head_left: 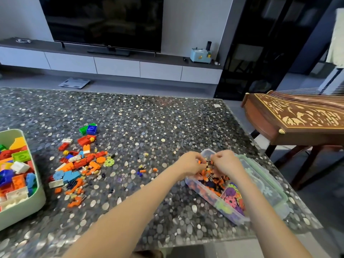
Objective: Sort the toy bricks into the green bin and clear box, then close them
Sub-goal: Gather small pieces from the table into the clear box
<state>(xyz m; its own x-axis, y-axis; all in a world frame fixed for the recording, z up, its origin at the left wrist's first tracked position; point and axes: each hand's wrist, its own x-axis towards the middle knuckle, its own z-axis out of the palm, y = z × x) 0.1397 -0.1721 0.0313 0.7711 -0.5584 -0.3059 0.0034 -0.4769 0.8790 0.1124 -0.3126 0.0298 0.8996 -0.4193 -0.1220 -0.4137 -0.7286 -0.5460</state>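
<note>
Pinching at small pieces (210,175) with left hand (189,162) and right hand (226,162), both curled with fingertips drawn together, close side by side above the far end of the clear box (202,197). Cannot tell through the blur exactly which bit sits in each pinch; probably tiny orange ones.

Directly under the grip: orange and dark small pieces heaped in the box. Nearer the body from the grip: flower-shaped discs (230,198), seemingly in a separate part of the same box. Just right of the grip, lying flat against the box: the lid (270,185), not yet on.

Well to the left of the grip: the green bin (28,205), already loaded with big bricks, open, with no lid in view. Between bin and grip: a loose pile (80,164) of mixed bricks on the table (167,123), plus a few stray bits (143,171) just left of the left hand.

Judged somewhere around the middle. Done so far: both containers partly filled. Left to do: sorting the pile and strays, then closing box and bin.
</note>
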